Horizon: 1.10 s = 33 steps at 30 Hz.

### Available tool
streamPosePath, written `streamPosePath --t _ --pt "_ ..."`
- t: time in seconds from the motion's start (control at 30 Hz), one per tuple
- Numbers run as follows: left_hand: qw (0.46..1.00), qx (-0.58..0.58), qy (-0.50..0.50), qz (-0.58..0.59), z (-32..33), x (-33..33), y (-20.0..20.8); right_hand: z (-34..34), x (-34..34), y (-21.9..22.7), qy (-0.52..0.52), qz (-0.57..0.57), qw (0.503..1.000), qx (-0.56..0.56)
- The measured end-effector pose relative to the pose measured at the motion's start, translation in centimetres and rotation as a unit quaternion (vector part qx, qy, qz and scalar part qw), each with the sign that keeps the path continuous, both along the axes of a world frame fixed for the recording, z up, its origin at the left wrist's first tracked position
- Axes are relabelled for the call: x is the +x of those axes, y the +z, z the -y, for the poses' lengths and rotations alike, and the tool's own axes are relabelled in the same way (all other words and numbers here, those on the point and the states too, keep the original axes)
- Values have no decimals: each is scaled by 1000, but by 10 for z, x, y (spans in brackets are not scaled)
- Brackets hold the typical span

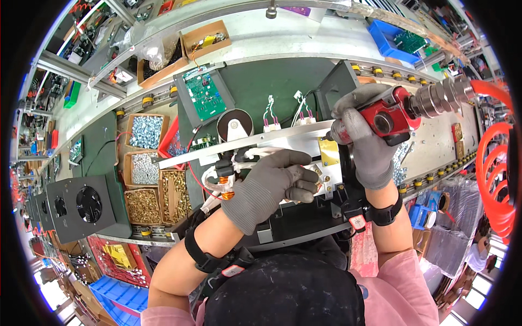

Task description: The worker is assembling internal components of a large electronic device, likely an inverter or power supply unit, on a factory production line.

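Observation:
My right hand (363, 133), in a grey glove, grips a red air screwdriver (396, 114). The tool lies sideways, its tip pointing left at the right end of a long metal bar (244, 144). My gloved left hand (277, 182) is nearer to me, below that bar, with its fingers curled in beside a metal plate with bolts (328, 176); what the fingertips hold, if anything, is hidden. Both hands are over an open black chassis (296, 231). Inside it are a round black transformer (235, 124), white cables (212, 176) and a yellow label (328, 152).
Cardboard bins of screws (145, 131) and brass fasteners (143, 205) stand left of the chassis. A green circuit board (204, 95) lies at its far left. An orange coiled air hose (492, 163) hangs on the right. A black fan panel (81, 206) sits farther left.

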State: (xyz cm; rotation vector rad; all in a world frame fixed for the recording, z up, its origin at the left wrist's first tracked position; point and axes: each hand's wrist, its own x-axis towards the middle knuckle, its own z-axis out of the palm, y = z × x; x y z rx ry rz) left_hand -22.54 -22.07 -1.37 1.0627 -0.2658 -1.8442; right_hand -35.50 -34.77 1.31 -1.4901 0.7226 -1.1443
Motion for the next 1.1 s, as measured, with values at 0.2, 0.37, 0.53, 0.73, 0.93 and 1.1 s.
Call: streamPosePath --t 0.2,0.37,0.53,0.73,0.93,1.1 --pt "999 -22 29 32 -1 -4 -3 6 4 1 31 40 998 24" --pt "999 -19 28 39 -4 -4 0 8 1 0 51 23 998 25" --pt "997 23 3 78 -7 -2 5 5 -2 -1 66 46 995 62" --pt "987 -48 61 144 -8 -10 -1 2 -3 8 119 63 990 -36" --pt "993 50 103 40 2 -18 0 -22 -31 38 102 201 963 -146" --pt "989 123 76 23 13 -26 0 -32 -44 52 183 218 945 -161"
